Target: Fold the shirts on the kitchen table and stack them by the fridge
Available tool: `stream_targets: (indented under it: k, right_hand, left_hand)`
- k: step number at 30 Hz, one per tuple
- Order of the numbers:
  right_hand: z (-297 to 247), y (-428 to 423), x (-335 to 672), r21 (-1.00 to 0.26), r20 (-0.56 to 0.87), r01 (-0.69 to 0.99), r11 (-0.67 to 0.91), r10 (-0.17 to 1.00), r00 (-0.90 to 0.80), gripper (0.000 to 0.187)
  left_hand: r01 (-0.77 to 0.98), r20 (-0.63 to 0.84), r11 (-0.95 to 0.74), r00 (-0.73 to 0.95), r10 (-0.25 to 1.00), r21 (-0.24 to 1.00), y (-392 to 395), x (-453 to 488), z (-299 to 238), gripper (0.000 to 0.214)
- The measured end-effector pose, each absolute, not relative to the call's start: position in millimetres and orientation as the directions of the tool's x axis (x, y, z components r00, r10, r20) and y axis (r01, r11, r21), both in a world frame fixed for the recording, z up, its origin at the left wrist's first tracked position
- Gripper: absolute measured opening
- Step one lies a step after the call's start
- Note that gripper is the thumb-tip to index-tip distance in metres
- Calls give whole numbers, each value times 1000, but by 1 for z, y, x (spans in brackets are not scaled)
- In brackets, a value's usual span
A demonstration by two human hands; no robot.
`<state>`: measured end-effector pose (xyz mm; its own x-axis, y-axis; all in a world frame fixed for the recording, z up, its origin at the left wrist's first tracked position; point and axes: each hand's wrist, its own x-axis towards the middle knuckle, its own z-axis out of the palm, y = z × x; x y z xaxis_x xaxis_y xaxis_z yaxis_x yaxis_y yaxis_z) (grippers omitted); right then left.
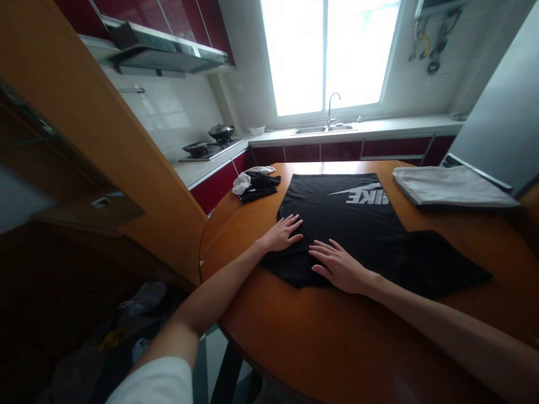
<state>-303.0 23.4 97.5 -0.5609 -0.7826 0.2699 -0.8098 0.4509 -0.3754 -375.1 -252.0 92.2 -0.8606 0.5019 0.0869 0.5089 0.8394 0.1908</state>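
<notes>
A black T-shirt (337,219) with white lettering lies spread on the wooden table (337,336), its left side turned inward and one sleeve reaching out to the right. My left hand (282,233) rests flat on the shirt's left part, fingers spread. Close by, my right hand (337,265) lies palm down on the lower part of the shirt, with its fingers stretched out. Neither hand grips the cloth. The cloth beneath both palms is hidden.
Crumpled black and white clothes (256,184) sit at the table's far left. A stack of folded white cloth (455,186) lies at the far right. Beyond the table are a sink (324,129), a stove (214,150) with pans, and a fridge (501,106).
</notes>
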Motion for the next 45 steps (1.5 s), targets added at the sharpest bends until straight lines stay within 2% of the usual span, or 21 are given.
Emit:
stream_targets:
  k: [8, 15, 23, 29, 35, 40, 45]
  right_hand:
    - [97, 22, -303, -368, 269, -817, 444, -790, -551, 49]
    - [97, 20, -301, -362, 280, -821, 441, -789, -547, 49]
    - [94, 19, -301, -347, 267, -820, 456, -790, -552, 48]
    - [96, 19, -299, -343, 249, -817, 464, -793, -556, 50]
    - [98, 19, -298, -358, 240, -812, 461, -795, -557, 50]
    - [100, 19, -298, -367, 236, -805, 465, -791, -565, 50]
    - [98, 18, -298, -359, 229, -809, 466, -796, -560, 49]
  left_hand:
    - [538, 165, 813, -843, 512, 222, -259, -367, 115, 62]
    - [537, 27, 811, -837, 546, 232, -272, -332, 118, 59]
    - [499, 6, 840, -860, 510, 213, -275, -314, 99, 61]
    - [496, -23, 845, -860, 510, 200, -280, -322, 109, 64]
    - [397, 134, 894, -917, 376, 207, -258, -364, 121, 55]
    - [268, 57, 955, -963, 263, 125, -234, -374, 100, 64]
    - [273, 100, 956, -960, 263, 107, -235, -368, 90, 67]
